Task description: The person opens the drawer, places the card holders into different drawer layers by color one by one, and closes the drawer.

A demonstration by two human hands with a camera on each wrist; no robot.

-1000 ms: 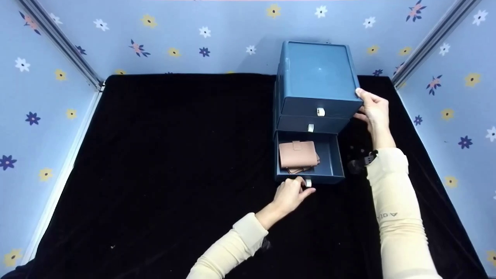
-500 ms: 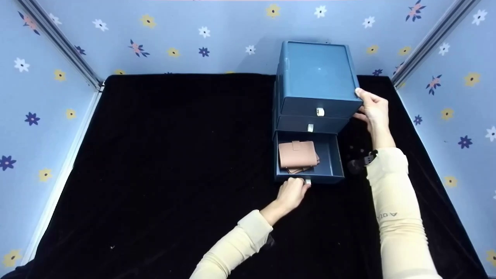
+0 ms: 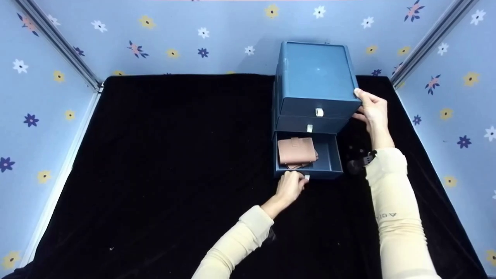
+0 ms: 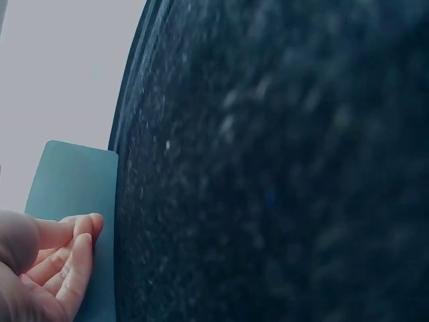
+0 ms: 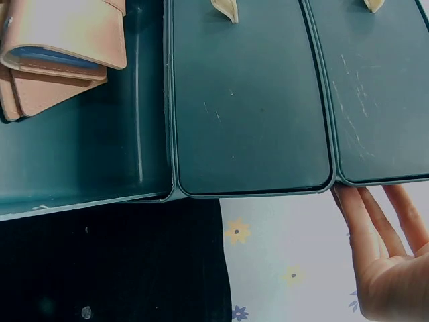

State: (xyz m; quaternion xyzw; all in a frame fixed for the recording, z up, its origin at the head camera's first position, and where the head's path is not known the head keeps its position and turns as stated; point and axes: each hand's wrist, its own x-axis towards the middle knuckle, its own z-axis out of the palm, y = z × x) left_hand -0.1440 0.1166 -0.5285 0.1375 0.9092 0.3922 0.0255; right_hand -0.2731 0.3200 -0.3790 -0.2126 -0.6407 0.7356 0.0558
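Moved: my left hand [image 3: 291, 186] pushed the drawer [image 3: 308, 155] further in.
Left fingers: curled on its front, by the tab.
Right hand [image 3: 372, 112]: straight fingers press the cabinet [image 3: 316, 73].
Wallet [image 3: 296, 151]: inside the drawer.

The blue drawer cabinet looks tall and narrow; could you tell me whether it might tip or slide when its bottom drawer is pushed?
The blue drawer cabinet stands tall and narrow, so probably tippy. The right hand braces its upper corner, suggesting it is light enough to slide on the black cloth.

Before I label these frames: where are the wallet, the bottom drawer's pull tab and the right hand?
wallet [image 3: 297, 150], head view, middle of its top flap
pull tab [image 3: 307, 177], head view, its pale tip beside the left hand
right hand [image 3: 371, 110], head view, back of the hand
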